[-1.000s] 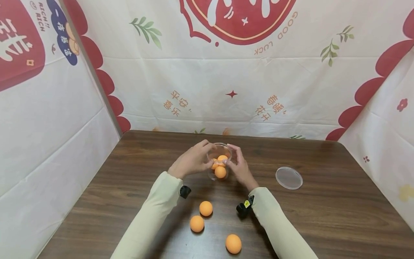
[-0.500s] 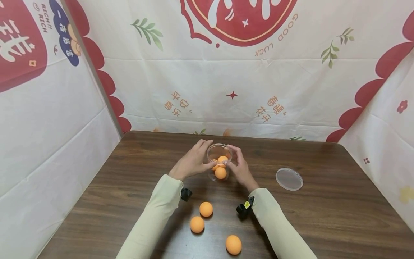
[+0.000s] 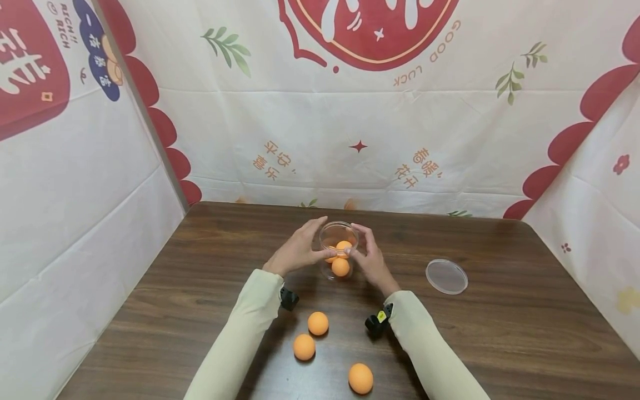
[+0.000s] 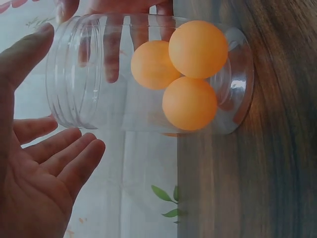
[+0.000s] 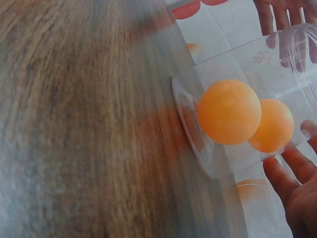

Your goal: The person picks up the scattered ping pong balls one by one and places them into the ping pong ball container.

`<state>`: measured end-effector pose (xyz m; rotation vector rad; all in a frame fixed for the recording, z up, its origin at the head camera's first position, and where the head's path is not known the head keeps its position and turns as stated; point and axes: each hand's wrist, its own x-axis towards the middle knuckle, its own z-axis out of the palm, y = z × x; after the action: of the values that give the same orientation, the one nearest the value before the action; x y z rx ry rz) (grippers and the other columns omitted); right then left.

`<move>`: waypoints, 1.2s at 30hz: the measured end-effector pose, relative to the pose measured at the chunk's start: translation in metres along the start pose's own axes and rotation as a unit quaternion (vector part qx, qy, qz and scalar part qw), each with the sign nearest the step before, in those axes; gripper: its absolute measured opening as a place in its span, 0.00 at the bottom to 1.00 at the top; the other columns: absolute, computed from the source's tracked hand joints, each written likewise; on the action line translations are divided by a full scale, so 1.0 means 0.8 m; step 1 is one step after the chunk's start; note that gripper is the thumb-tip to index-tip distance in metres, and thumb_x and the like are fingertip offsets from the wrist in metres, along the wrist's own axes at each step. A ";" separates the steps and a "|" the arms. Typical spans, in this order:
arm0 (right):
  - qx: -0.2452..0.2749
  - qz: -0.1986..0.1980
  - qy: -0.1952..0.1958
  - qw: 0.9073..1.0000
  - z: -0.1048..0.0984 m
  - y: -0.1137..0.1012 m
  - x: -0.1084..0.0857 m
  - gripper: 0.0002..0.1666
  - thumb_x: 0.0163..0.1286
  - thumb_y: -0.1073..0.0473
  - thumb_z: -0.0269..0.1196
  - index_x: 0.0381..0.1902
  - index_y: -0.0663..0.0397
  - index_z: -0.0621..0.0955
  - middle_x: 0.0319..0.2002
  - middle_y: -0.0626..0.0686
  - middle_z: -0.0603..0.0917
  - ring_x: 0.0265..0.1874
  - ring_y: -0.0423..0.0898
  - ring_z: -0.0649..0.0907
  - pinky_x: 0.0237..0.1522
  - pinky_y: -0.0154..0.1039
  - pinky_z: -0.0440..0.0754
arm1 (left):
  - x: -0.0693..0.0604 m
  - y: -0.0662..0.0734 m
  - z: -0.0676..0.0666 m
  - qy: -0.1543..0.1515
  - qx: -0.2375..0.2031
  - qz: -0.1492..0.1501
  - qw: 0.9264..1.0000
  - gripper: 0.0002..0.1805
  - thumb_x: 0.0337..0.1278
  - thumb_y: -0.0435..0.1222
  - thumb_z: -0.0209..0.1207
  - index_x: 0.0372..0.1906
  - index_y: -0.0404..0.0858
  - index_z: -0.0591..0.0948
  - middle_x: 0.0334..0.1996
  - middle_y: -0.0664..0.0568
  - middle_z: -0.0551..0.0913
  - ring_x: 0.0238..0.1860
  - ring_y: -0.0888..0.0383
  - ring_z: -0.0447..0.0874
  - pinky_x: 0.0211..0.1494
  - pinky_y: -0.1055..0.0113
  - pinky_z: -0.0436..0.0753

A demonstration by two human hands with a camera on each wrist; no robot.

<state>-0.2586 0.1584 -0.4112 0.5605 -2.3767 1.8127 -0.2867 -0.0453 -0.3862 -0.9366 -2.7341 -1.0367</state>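
Observation:
A clear plastic jar (image 4: pixel 116 111) stands upright on the table with its mouth uncovered. Three orange balls (image 3: pixel 340 267) lie in its lower part. From the right side, my right hand (image 3: pixel 371 264) holds the jar near its rim, thumb in front and fingers behind. My left hand (image 3: pixel 300 248) is at the jar's left side. In the left wrist view its fingers (image 4: pixel 81 161) are spread and nearly straight beside the rim, and its thumb is close to the rim. The right wrist view shows two of the balls (image 5: pixel 229 112) through the jar wall.
A clear round lid (image 3: pixel 447 276) lies flat on the table to the right. Three more orange balls are on the wooden table (image 3: pixel 500 333) nearer me: two close together (image 3: pixel 318 323) and one (image 3: pixel 361 378) farther right. A printed cloth (image 3: pixel 320 122) hangs behind the table.
My left fingers have loosened and drawn back a little from the jar's rim. The right hand, jar, lid and loose balls have stayed in place.

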 end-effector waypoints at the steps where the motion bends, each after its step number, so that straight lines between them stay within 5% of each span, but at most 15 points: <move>1: 0.000 0.001 0.001 1.000 0.000 0.000 0.000 0.33 0.68 0.67 0.55 0.68 0.64 0.58 0.68 0.69 0.64 0.70 0.64 0.62 0.69 0.59 0.60 | 0.001 0.000 0.000 -0.002 -0.006 -0.002 1.000 0.45 0.53 0.44 0.67 0.72 0.33 0.58 0.69 0.40 0.64 0.67 0.45 0.67 0.65 0.52 0.72; 22: -0.006 0.005 0.004 1.000 0.000 0.000 -0.001 0.33 0.68 0.67 0.55 0.68 0.63 0.58 0.68 0.68 0.65 0.70 0.62 0.61 0.68 0.59 0.60 | 0.005 -0.013 0.007 -0.016 -0.065 -0.013 0.998 0.41 0.55 0.43 0.66 0.70 0.34 0.62 0.64 0.43 0.72 0.50 0.50 0.81 0.54 0.57 0.81; 36: -0.011 0.007 0.005 1.000 0.001 -0.001 0.001 0.33 0.68 0.68 0.55 0.68 0.66 0.57 0.68 0.69 0.63 0.69 0.65 0.62 0.68 0.60 0.60 | 0.002 -0.024 0.010 -0.022 -0.107 -0.010 0.994 0.40 0.58 0.43 0.63 0.72 0.35 0.60 0.68 0.42 0.67 0.57 0.47 0.77 0.57 0.58 0.80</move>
<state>-0.2589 0.1570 -0.4105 0.5317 -2.3965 1.7876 -0.2979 -0.0506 -0.4035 -0.9710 -2.7122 -1.3509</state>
